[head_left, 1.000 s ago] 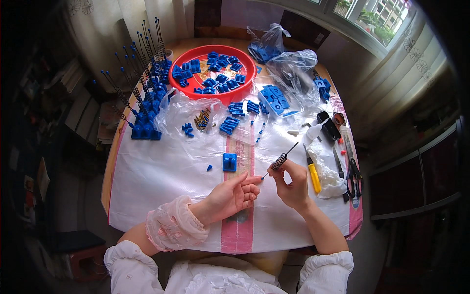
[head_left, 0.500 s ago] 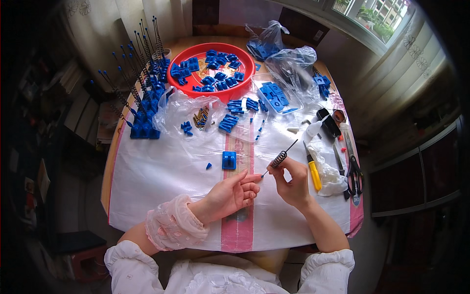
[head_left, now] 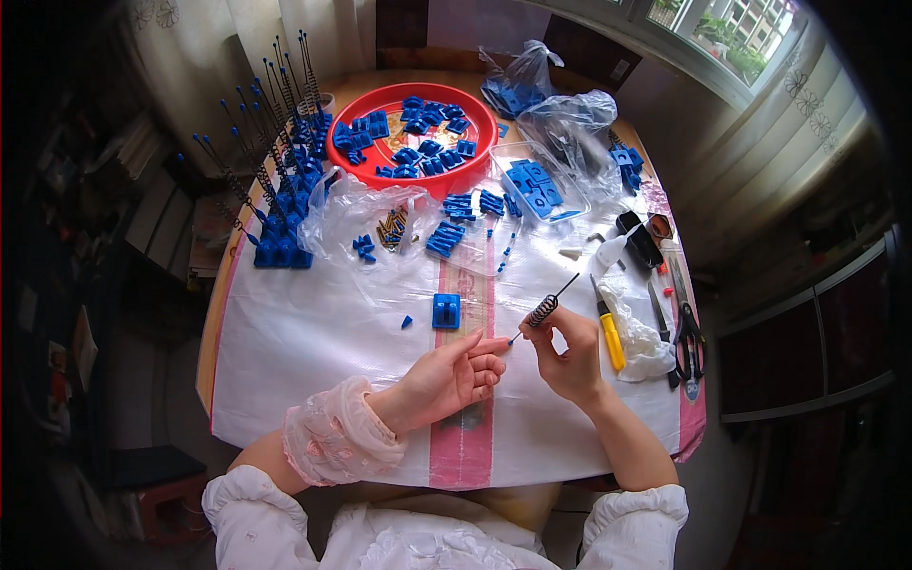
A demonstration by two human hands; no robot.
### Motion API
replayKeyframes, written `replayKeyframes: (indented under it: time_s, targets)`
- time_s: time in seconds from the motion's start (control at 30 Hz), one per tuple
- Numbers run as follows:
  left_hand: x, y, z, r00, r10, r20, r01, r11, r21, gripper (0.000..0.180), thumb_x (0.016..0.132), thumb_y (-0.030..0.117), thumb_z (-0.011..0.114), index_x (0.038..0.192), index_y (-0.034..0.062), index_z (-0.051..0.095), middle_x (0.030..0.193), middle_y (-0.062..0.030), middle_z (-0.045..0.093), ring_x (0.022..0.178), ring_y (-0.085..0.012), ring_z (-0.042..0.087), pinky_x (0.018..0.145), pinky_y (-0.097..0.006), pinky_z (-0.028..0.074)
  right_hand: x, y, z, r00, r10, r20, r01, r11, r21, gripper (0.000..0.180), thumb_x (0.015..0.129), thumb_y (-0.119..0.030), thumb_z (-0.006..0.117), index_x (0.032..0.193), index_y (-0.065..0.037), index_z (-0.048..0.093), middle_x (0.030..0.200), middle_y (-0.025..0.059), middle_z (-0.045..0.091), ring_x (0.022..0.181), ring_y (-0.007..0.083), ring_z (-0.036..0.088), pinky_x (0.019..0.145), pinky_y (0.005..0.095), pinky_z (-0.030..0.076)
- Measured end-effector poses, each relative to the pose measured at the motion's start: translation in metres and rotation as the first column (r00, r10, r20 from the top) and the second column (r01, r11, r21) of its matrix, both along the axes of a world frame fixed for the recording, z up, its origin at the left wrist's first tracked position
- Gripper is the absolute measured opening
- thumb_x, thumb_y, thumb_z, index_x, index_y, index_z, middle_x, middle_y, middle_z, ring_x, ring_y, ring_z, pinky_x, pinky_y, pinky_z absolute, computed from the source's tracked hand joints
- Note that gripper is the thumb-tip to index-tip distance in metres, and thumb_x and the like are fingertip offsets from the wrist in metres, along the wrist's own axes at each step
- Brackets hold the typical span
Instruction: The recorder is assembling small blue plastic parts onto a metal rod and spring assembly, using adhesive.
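Observation:
Between the fingertips of my right hand (head_left: 568,359) is a black coil spring with a thin rod through it (head_left: 544,309); the rod slants down to the left. A tiny blue tip (head_left: 511,341) at its lower end meets the index fingertip of my left hand (head_left: 445,382). That hand lies palm up, index finger stretched out, thumb apart, the others loosely bent. Beyond it, a square blue plastic base (head_left: 446,311) rests on the white sheet, with a small blue cone-shaped piece (head_left: 407,322) to its left.
A red round tray (head_left: 335,157) holds many blue parts. Assembled blue bases with upright springs (head_left: 282,249) crowd the far left. A clear bag (head_left: 332,223) lies near brass-coloured pieces (head_left: 391,228). Scissors (head_left: 688,337), a yellow-handled tool (head_left: 612,342) and a white bottle (head_left: 611,251) lie at right.

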State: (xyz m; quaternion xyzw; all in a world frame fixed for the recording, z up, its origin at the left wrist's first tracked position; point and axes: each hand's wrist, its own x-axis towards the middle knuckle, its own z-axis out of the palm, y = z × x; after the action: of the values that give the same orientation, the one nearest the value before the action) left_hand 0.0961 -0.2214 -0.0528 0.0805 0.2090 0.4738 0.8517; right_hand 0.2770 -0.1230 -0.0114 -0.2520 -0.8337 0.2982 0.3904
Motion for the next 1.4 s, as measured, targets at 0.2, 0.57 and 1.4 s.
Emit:
replayKeyframes:
  time_s: [0.2,0.57,1.4]
  targets:
    - [0.0005,0.0003,-0.0003,1.0,0.002,-0.006,-0.002,1.0,-0.007,0.047,0.107,0.04,0.034,0.132,0.0028,0.047,0.096,-0.0022,0.059,0.087,-0.0104,0.056,0.081,-0.027,0.047,-0.0002,0.0022,-0.0019,0.999,0.024,-0.022,-0.023,0.999,0.028,0.012,0.08,0.005,0.069,0.087,-0.001,0.063,0.07,0.0086,0.063,0.056,0.0187,0.059,0.052,0.0288,0.046]
    - [0.0017,-0.0002,0.0037,0.999,0.017,-0.034,-0.018,0.999,-0.033,0.049,0.107,0.038,0.034,0.137,0.0005,0.045,0.094,-0.0017,0.061,0.084,-0.0083,0.056,0.078,-0.026,0.046,-0.0001,0.002,-0.0015,1.0,0.021,-0.015,-0.021,1.0,0.022,0.012,0.079,0.006,0.069,0.086,-0.001,0.063,0.069,0.0083,0.062,0.055,0.0183,0.057,0.052,0.0293,0.044]
    - [0.0006,-0.0004,0.0006,1.0,-0.003,-0.028,0.003,1.0,0.002,0.047,0.107,0.04,0.034,0.133,0.0031,0.046,0.097,-0.0017,0.059,0.087,-0.0102,0.056,0.081,-0.026,0.047,-0.0001,0.002,-0.0022,1.0,0.013,-0.017,-0.012,0.999,0.029,0.011,0.079,0.006,0.069,0.085,-0.001,0.063,0.069,0.0077,0.062,0.055,0.0171,0.057,0.052,0.0283,0.044]
